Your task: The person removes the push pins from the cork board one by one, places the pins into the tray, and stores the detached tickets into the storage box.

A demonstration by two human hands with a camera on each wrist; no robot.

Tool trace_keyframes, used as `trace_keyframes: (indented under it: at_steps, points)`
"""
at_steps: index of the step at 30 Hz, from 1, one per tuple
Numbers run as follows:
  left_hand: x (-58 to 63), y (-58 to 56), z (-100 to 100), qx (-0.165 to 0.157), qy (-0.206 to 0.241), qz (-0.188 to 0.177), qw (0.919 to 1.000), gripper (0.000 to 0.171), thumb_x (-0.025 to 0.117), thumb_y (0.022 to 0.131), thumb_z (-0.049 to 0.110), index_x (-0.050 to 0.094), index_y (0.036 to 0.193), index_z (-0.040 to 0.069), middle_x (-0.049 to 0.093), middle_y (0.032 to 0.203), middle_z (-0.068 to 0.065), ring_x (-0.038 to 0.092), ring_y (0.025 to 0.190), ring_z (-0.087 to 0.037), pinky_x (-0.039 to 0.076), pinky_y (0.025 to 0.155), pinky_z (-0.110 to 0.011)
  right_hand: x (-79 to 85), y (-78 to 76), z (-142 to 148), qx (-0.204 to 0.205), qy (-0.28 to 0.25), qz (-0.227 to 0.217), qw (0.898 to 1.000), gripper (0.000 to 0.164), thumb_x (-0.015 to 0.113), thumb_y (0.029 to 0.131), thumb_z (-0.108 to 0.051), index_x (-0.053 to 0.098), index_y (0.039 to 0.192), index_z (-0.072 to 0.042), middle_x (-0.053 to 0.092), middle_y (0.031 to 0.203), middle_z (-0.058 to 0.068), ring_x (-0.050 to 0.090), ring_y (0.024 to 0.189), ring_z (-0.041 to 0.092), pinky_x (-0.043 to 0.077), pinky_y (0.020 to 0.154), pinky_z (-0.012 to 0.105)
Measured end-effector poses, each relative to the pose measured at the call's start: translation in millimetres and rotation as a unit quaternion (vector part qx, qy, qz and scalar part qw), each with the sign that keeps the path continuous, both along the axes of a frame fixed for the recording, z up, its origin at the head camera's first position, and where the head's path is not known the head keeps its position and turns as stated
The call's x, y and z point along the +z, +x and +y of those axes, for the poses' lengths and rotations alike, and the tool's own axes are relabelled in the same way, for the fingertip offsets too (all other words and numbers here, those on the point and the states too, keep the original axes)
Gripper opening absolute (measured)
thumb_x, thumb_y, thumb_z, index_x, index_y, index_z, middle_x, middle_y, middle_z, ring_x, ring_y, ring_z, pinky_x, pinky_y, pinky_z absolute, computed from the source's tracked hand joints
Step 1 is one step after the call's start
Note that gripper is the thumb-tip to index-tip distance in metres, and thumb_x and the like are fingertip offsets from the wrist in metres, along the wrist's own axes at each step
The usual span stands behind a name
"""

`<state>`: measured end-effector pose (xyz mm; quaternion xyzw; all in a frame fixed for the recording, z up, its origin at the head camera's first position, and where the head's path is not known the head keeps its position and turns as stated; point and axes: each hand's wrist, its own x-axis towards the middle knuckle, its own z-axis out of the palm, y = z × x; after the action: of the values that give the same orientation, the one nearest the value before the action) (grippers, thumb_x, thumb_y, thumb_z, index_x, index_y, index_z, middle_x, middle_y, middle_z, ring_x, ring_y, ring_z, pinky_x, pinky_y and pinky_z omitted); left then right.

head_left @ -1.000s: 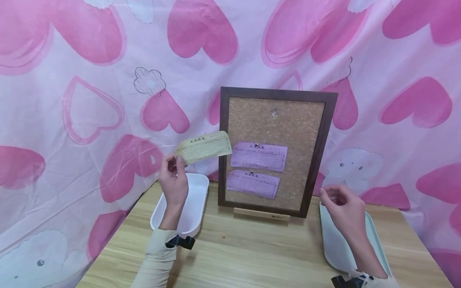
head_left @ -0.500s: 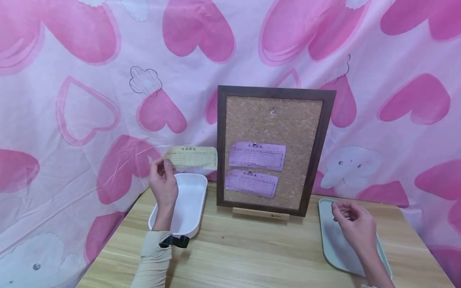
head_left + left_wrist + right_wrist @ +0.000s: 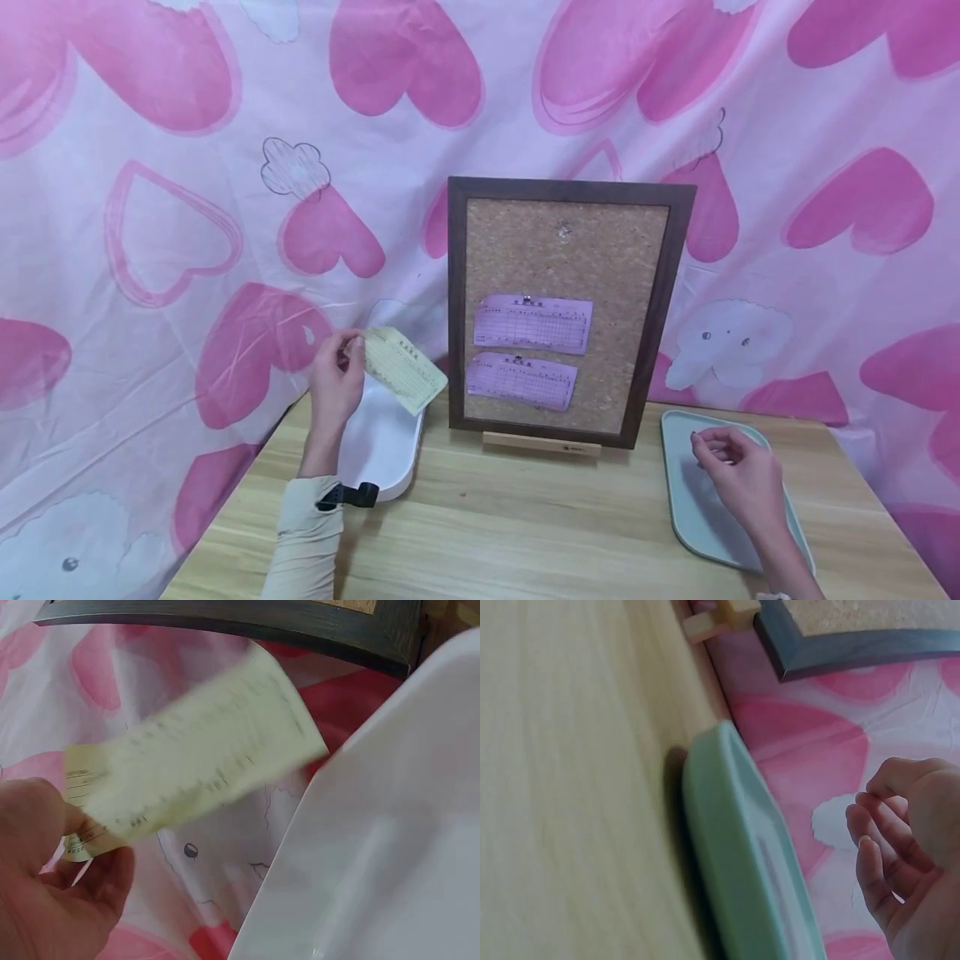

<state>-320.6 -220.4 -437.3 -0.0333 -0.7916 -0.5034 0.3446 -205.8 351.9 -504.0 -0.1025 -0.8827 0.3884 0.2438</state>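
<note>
Left hand [image 3: 334,382] pinches 1 yellow slip [image 3: 405,372], likely positioning it; placing it next needs steadiness. Right hand [image 3: 744,473] curls, contents unclear.

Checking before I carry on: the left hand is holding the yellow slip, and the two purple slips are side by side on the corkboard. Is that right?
Not quite: the purple slips aren't side by side. The head view shows them one above the other on the corkboard. The left hand does hold the yellow slip.
</note>
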Motion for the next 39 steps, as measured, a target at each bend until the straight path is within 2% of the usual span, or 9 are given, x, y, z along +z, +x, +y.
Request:
trace_keyframes:
  at_steps: [4, 9, 12, 17, 23, 25, 30, 32, 39]
  points:
    - [-1.4, 0.2, -5.3, -0.021, -0.052, -0.022, 0.9982, 0.021, 0.061, 0.108, 0.008, 0.074, 0.122, -0.003, 0.069, 0.107, -0.022, 0.056, 0.086, -0.020, 0.044, 0.074, -0.012, -5.4, -0.2, 4.8, 0.007, 0.018, -0.020, 1.000, 0.018, 0.081, 0.098, -0.023, 0.078, 0.102, -0.005, 0.077, 0.079, -0.001, 0.063, 0.064, -0.004, 0.051, 0.054, 0.018]
    - [-2.0, 1.8, -10.6, -0.033, -0.084, -0.052, 0.9946, 0.023, 0.058, 0.109, 0.005, 0.072, 0.125, -0.003, 0.070, 0.113, -0.021, 0.060, 0.088, -0.026, 0.047, 0.076, -0.016, -10.3, -1.7, 11.1, 0.029, 0.032, -0.035, 0.998, 0.017, 0.081, 0.098, -0.020, 0.078, 0.102, -0.004, 0.079, 0.085, 0.008, 0.062, 0.067, -0.005, 0.052, 0.055, 0.018]
    - [-3.9, 3.7, -12.3, -0.036, -0.102, -0.080, 0.9909, 0.022, 0.057, 0.109, 0.005, 0.072, 0.124, -0.002, 0.070, 0.107, -0.021, 0.063, 0.087, -0.028, 0.050, 0.077, -0.021, -11.9, -3.7, 14.3, 0.036, 0.033, -0.052, 0.997, 0.020, 0.080, 0.099, -0.022, 0.078, 0.104, -0.003, 0.079, 0.088, 0.010, 0.062, 0.068, -0.004, 0.053, 0.054, 0.020]
    - [-8.1, 6.9, -12.9, -0.055, -0.134, -0.141, 0.9794, 0.025, 0.055, 0.111, 0.010, 0.071, 0.129, 0.001, 0.071, 0.106, -0.019, 0.065, 0.092, -0.031, 0.055, 0.080, -0.033, -15.5, -5.1, 19.2, 0.044, 0.055, -0.082, 0.994, 0.019, 0.079, 0.099, -0.021, 0.078, 0.104, -0.003, 0.079, 0.089, 0.008, 0.060, 0.070, -0.002, 0.052, 0.058, 0.020]
    - [-8.1, 7.7, -11.8, -0.060, -0.156, -0.193, 0.9668, 0.028, 0.053, 0.113, 0.014, 0.070, 0.133, 0.006, 0.072, 0.122, -0.020, 0.064, 0.100, -0.034, 0.055, 0.086, -0.043, -23.0, -4.2, 23.8, 0.069, 0.070, -0.107, 0.989, 0.015, 0.078, 0.098, -0.015, 0.078, 0.105, -0.002, 0.077, 0.086, 0.005, 0.059, 0.068, 0.001, 0.051, 0.057, 0.022]
    - [-8.1, 8.0, -11.8, -0.061, -0.161, -0.211, 0.9622, 0.029, 0.052, 0.113, 0.014, 0.070, 0.134, 0.008, 0.071, 0.127, -0.021, 0.063, 0.102, -0.035, 0.053, 0.087, -0.045, -24.8, -4.0, 24.6, 0.072, 0.072, -0.114, 0.988, 0.015, 0.078, 0.098, -0.016, 0.078, 0.105, -0.002, 0.076, 0.085, 0.004, 0.059, 0.068, 0.001, 0.051, 0.058, 0.022]
    - [-9.3, 9.0, -11.4, -0.068, -0.189, -0.248, 0.9478, 0.031, 0.051, 0.110, 0.009, 0.070, 0.134, 0.009, 0.068, 0.140, -0.022, 0.063, 0.112, -0.037, 0.054, 0.098, -0.053, -28.1, -3.6, 26.9, 0.065, 0.079, -0.137, 0.985, 0.020, 0.078, 0.099, -0.022, 0.078, 0.104, -0.003, 0.076, 0.084, 0.002, 0.059, 0.070, 0.004, 0.049, 0.062, 0.021]
    - [-10.1, 8.2, -10.6, -0.066, -0.204, -0.253, 0.9434, 0.031, 0.051, 0.108, 0.005, 0.070, 0.133, 0.006, 0.069, 0.139, -0.023, 0.064, 0.113, -0.037, 0.055, 0.100, -0.054, -29.0, -3.7, 28.2, 0.062, 0.079, -0.148, 0.984, 0.022, 0.077, 0.099, -0.024, 0.078, 0.104, -0.003, 0.076, 0.084, 0.002, 0.060, 0.072, 0.006, 0.048, 0.062, 0.022]
    - [-11.7, 6.7, -9.8, -0.060, -0.243, -0.279, 0.9269, 0.036, 0.051, 0.104, 0.000, 0.071, 0.133, 0.004, 0.070, 0.136, -0.023, 0.064, 0.107, -0.036, 0.055, 0.091, -0.048, -31.5, -5.1, 31.1, 0.056, 0.077, -0.177, 0.980, 0.025, 0.075, 0.100, -0.024, 0.078, 0.107, -0.001, 0.075, 0.086, 0.003, 0.059, 0.074, 0.012, 0.046, 0.062, 0.023]
